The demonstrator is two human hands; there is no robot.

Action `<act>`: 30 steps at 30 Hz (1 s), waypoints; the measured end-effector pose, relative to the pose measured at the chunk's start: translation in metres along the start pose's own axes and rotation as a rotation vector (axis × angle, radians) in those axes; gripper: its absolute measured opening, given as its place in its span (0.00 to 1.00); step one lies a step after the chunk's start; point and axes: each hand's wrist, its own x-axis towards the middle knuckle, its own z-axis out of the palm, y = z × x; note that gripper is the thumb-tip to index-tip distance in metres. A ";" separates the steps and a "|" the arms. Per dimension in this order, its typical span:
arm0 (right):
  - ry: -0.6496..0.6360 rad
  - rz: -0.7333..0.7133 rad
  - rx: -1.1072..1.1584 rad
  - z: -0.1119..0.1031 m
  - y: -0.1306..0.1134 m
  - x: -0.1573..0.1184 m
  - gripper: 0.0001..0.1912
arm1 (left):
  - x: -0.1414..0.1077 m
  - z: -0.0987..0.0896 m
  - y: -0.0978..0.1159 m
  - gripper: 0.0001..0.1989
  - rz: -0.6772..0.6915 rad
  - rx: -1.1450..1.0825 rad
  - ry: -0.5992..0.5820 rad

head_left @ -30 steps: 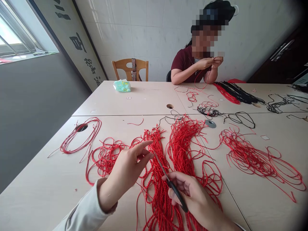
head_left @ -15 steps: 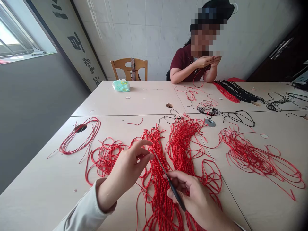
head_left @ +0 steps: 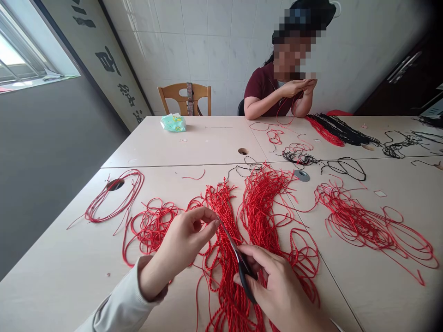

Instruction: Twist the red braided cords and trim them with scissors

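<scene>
In the head view, the right hand (head_left: pixel 278 283), lower centre, has its fingers wrapped around dark-handled scissors (head_left: pixel 246 282), tips aimed up and left. The left hand (head_left: pixel 183 237) has thumb and index finger narrowly together beside those tips; whether they pinch anything, I cannot tell. Red twisted cords (head_left: pixel 230 269) lie beneath, centre, on the tabletop (head_left: pixel 62 276).

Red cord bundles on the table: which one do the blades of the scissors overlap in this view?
The left twisted red bundle of the middle pair, nearer the left hand: the scissors' blades cross in front of it and no other.
</scene>
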 end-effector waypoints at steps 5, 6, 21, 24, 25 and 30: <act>0.019 -0.040 -0.050 0.001 -0.001 0.000 0.18 | 0.001 0.001 0.000 0.11 0.009 -0.065 0.011; 0.015 -0.045 -0.056 0.001 -0.002 0.000 0.18 | 0.001 0.001 0.000 0.11 0.011 -0.075 0.013; -0.018 -0.051 -0.112 -0.002 -0.005 -0.001 0.18 | -0.004 -0.002 0.003 0.12 -0.043 -0.104 -0.115; -0.006 -0.064 -0.139 -0.001 -0.003 -0.001 0.20 | -0.003 -0.003 0.004 0.11 -0.038 -0.086 -0.127; -0.001 -0.066 -0.145 0.000 -0.002 -0.001 0.20 | -0.003 -0.003 0.004 0.11 -0.033 -0.083 -0.130; -0.007 -0.073 -0.152 0.001 0.003 -0.002 0.21 | -0.002 -0.004 0.002 0.10 -0.022 -0.085 -0.146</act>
